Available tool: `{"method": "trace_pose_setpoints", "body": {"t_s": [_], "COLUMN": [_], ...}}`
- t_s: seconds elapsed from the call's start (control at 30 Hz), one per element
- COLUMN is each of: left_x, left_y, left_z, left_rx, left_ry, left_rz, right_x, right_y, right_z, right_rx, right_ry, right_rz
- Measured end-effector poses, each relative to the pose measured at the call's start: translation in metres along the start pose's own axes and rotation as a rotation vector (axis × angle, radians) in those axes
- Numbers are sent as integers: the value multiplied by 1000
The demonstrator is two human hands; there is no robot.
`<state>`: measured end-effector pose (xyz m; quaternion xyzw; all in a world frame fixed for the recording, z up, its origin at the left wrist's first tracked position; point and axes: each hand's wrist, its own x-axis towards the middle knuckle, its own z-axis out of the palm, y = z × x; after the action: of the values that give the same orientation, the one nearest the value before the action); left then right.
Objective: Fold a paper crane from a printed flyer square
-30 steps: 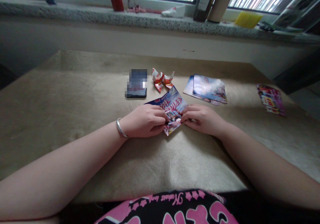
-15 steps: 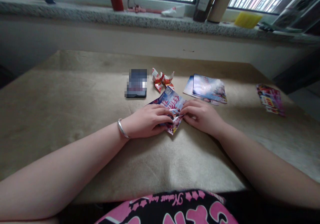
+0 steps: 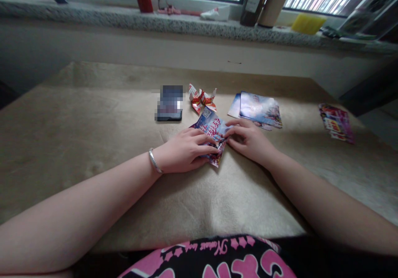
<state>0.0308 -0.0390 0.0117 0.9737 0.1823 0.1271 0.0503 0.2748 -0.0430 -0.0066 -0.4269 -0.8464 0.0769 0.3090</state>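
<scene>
A glossy printed paper sheet [image 3: 211, 124], partly folded, lies on the table in front of me, with a QR code at its far corner. My left hand [image 3: 186, 149], a silver bangle on its wrist, holds the sheet's left and near part down, its fingers curved over the paper. At the right edge, my right hand [image 3: 248, 141] has the sheet between thumb and fingers. The fingers hide part of the folds. Just beyond the sheet stands a folded red and white paper piece [image 3: 202, 100] with pointed tips.
A phone-like dark object [image 3: 169, 104], blurred out, lies left of the folded piece. Several glossy printed sheets [image 3: 259, 108] lie to the right, and a stack of red-purple printed papers [image 3: 336, 122] farther right. Behind the table [image 3: 93, 104] runs a stone windowsill [image 3: 186, 25] with bottles.
My left hand has shifted slightly right over the sheet, its fingers straighter. The right fingers have moved a little up along the edge. The sheet has turned slightly and its near part looks flatter.
</scene>
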Motion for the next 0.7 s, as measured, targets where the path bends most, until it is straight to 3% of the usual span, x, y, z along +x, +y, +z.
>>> {"method": "trace_pose_setpoints", "body": {"t_s": [0.7], "left_x": [2], "left_y": [2], "left_z": [0], "left_rx": [25], "left_ry": [3], "left_rz": [20], "right_x": [3], "right_y": [7], "right_z": [2], "right_rx": [99], "right_ry": [7], "right_rz": [230]}}
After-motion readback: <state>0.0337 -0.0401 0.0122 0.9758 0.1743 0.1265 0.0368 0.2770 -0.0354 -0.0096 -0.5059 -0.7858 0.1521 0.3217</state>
